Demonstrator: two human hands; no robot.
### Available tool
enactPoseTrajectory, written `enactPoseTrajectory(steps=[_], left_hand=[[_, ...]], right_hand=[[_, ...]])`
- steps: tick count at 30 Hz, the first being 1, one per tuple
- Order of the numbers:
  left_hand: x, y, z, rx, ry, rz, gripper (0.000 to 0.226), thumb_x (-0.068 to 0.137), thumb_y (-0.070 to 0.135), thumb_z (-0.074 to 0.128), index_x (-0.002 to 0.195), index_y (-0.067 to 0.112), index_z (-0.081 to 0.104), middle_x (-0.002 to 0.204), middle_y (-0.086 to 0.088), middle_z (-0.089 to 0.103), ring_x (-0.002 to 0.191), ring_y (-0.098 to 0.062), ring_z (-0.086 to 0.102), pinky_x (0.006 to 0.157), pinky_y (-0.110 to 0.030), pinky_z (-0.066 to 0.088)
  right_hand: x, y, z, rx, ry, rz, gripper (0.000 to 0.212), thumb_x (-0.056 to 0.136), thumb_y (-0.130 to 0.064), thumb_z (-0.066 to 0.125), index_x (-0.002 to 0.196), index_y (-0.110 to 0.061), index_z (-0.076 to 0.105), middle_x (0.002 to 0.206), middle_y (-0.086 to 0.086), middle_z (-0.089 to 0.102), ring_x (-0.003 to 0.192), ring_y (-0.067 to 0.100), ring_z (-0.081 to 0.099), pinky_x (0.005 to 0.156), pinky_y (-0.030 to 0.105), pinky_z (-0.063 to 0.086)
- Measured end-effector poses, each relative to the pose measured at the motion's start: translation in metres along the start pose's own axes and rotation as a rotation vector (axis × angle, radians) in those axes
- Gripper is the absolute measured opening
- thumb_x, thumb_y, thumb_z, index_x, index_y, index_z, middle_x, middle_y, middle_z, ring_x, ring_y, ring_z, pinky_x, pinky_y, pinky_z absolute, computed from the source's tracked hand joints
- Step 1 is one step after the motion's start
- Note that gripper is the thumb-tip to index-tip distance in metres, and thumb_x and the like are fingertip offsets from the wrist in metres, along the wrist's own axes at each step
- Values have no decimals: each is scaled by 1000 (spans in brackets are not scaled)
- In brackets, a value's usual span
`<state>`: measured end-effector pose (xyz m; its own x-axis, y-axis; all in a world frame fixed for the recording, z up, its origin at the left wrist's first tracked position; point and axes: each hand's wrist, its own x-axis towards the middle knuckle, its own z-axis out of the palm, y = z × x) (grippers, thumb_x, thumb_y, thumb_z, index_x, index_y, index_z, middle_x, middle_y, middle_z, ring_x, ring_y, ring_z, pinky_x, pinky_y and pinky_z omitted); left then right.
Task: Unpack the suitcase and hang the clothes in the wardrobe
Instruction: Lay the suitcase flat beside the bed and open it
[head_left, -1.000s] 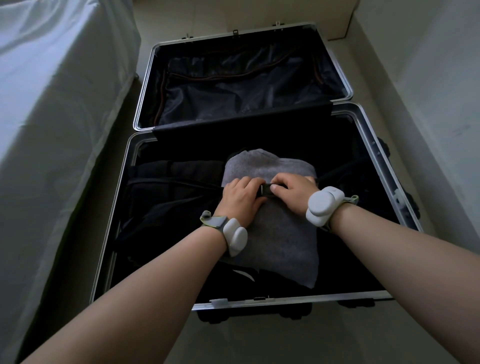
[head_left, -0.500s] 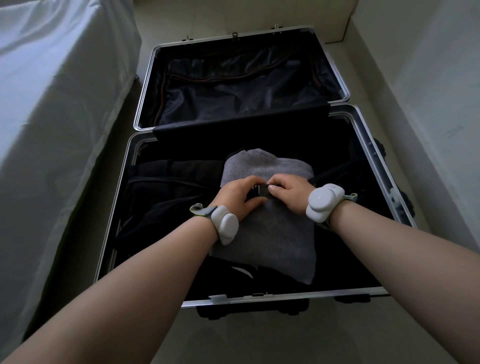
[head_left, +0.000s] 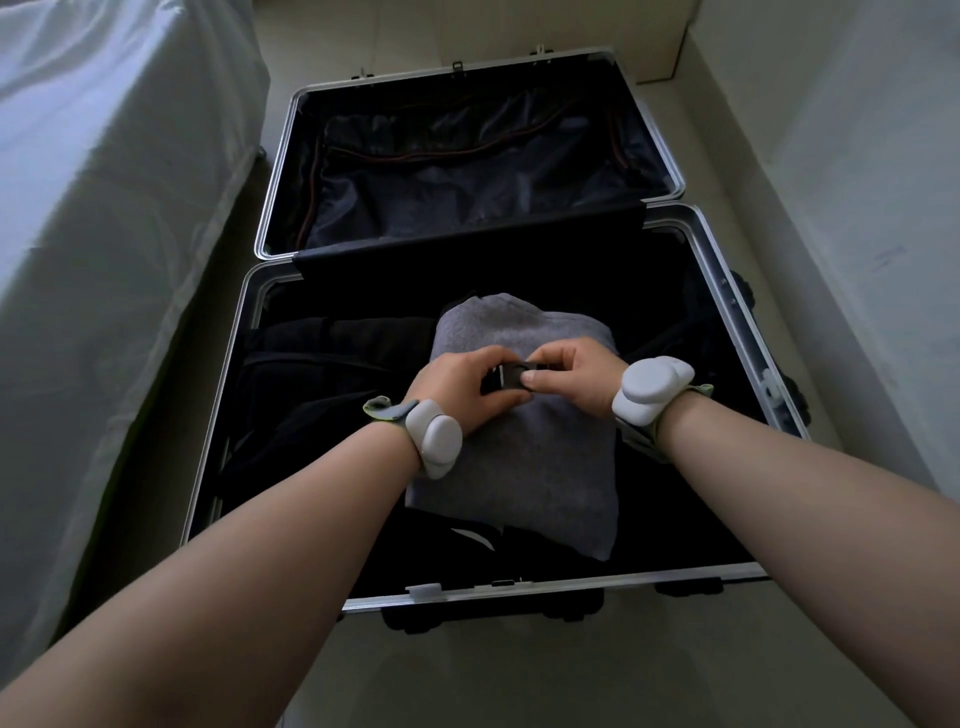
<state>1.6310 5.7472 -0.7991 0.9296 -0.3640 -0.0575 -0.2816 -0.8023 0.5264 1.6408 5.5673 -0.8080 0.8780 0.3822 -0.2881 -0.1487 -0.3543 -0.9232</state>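
An open suitcase (head_left: 737, 270) with a silver frame lies flat on the floor. Its near half holds a folded grey garment (head_left: 524, 467) on top of dark clothes (head_left: 311, 395). Over the grey garment sits the black strap buckle (head_left: 506, 378). My left hand (head_left: 457, 387) pinches the buckle's left side and my right hand (head_left: 569, 374) pinches its right side. The strap ends run off sideways and are lost against the dark clothes. Both wrists wear white bands.
The far half of the suitcase (head_left: 467, 171) shows a dark zipped lining. A bed with a pale sheet (head_left: 98, 218) stands close on the left. A pale wall (head_left: 857, 208) runs along the right. Light floor (head_left: 519, 670) lies in front of the suitcase.
Both hands have lifted from lying flat on the grey garment and now pinch the buckle between fingers and thumbs. The buckle sits raised a little off the cloth.
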Motion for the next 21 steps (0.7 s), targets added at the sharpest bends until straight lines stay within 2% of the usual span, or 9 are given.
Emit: enactPoseTrajectory(steps=[3,6,8,11,13,16,19,21], left_hand=[[0,3,-7,0,-18,39,34,81,43,67,112,30,62,92,7,69,83,-11,64,75,-33,53],[0,3,-9,-22,-63,67,32,84,34,67,114,23,62,93,6,67,86,-12,63,76,-27,51],[2,3,-9,-22,-94,81,30,86,29,65,114,18,61,97,3,65,91,-15,62,77,-22,45],[0,5,-10,20,-91,78,29,88,27,60,115,16,57,102,-1,65,94,-17,61,80,-29,48],[-3,8,-8,42,-80,57,29,88,30,59,114,20,57,97,1,67,88,-16,62,77,-34,52],[-2,11,-8,-68,-113,-41,20,87,32,59,105,23,63,89,4,67,85,-13,63,75,-31,51],[6,15,-11,-168,-185,-137,14,90,26,58,88,13,64,74,4,60,74,-12,57,69,-27,45],[9,18,-14,-183,-172,-157,14,89,23,59,85,10,63,69,5,56,68,-11,53,67,-29,44]], right_hand=[[0,0,-3,60,-16,0,6,90,-9,60,89,-4,65,72,0,60,61,-1,54,64,14,42],[0,2,-4,38,-19,16,5,91,-11,58,91,-9,63,72,1,59,64,7,51,64,20,41],[-2,3,-6,-122,-21,-23,13,88,-16,64,99,-13,60,79,-1,62,70,9,56,69,23,45],[-6,-3,-10,-375,-7,-129,29,83,-21,70,108,-18,56,84,-7,59,80,10,58,76,23,45],[-7,-6,-12,-453,-10,-149,34,82,-21,70,113,-16,57,94,-4,60,90,11,58,84,25,45],[-7,-2,-12,-523,-6,-149,35,82,-24,71,114,-14,60,108,1,64,103,14,59,93,31,45],[-7,3,-9,-547,6,-168,31,81,-29,71,107,-15,63,102,1,67,98,17,62,89,36,47],[-7,2,-7,-572,20,-167,33,79,-38,71,104,-19,63,97,-2,68,93,16,63,84,35,49]])
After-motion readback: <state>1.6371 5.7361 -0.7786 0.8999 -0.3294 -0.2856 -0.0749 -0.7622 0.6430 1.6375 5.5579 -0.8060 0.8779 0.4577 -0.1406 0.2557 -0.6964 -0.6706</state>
